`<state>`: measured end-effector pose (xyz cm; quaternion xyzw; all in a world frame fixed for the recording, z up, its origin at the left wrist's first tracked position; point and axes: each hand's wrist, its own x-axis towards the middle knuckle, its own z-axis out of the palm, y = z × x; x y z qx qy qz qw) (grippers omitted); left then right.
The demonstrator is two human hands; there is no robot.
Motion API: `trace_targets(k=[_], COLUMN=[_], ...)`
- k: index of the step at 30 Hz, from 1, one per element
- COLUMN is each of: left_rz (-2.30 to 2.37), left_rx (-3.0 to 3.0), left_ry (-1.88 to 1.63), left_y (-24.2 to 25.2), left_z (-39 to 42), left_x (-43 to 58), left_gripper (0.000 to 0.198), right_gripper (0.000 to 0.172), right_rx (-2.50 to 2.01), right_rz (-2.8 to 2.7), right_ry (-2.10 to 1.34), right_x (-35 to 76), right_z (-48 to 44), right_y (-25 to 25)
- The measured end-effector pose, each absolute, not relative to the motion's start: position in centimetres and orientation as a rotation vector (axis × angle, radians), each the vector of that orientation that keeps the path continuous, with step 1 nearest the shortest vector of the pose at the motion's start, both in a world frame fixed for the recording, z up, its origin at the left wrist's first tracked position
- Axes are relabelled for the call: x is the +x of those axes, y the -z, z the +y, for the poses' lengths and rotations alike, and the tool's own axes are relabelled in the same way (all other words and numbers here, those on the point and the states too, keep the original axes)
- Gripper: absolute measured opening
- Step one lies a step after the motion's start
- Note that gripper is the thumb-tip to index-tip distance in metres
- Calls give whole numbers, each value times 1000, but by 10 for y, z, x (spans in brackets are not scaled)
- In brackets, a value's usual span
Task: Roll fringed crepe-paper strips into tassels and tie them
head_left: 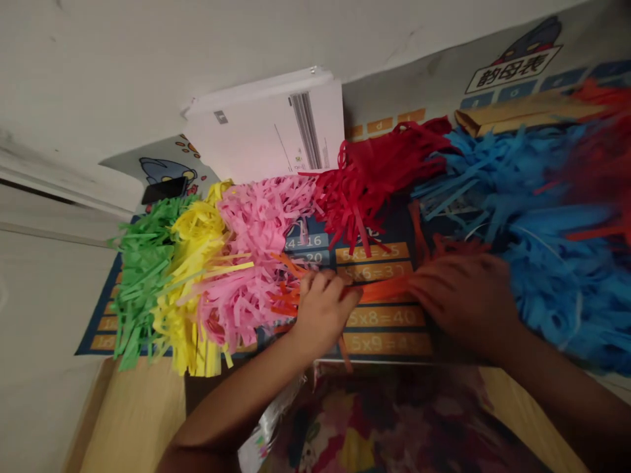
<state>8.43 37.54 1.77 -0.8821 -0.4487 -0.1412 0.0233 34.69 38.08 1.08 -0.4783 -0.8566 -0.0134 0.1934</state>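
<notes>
Between my hands stretches a fringed orange paper tassel [384, 290], its middle drawn into a narrow band above the printed times-table mat [389, 341]. My left hand [323, 309] is closed around its left part, and loose orange strips stick out beyond the fingers. At the other end my right hand [466, 302], slightly blurred, has its fingers bent over the band. Pink fringed paper [261, 276] lies just left of my left hand. Close to my right hand is a heap of blue fringed paper [552, 276]. Red fringed paper [379, 184] lies behind the orange piece.
Yellow [197, 282] and green fringed paper [148, 276] lie at the left. A white box with a barcode [271, 131] leans at the wall. A dark phone-like object [165, 190] stands behind the green. Brown paper [522, 112] lies at the back right. Clear plastic [276, 420] shows below.
</notes>
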Motion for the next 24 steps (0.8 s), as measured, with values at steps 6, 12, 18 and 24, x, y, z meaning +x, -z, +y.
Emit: trace_targets(k=[6, 12, 18, 24], left_rz=[-1106, -1112, -1062, -1199], left_rx=[-2855, -2757, -2716, -2883], left_ry=[289, 331, 394, 705], left_y=[-27, -24, -14, -11], left_z=[376, 379, 376, 373], left_x=[93, 104, 93, 76], left_gripper=[20, 19, 14, 8], right_gripper=[24, 23, 14, 25], right_rx=[-1056, -1140, -1086, -1123], right_rz=[-2593, -2509, -2546, -2378], right_ry=[126, 113, 182, -56], right_x=[334, 327, 331, 360], right_z=[378, 389, 379, 379], right_y=[-12, -14, -15, 4])
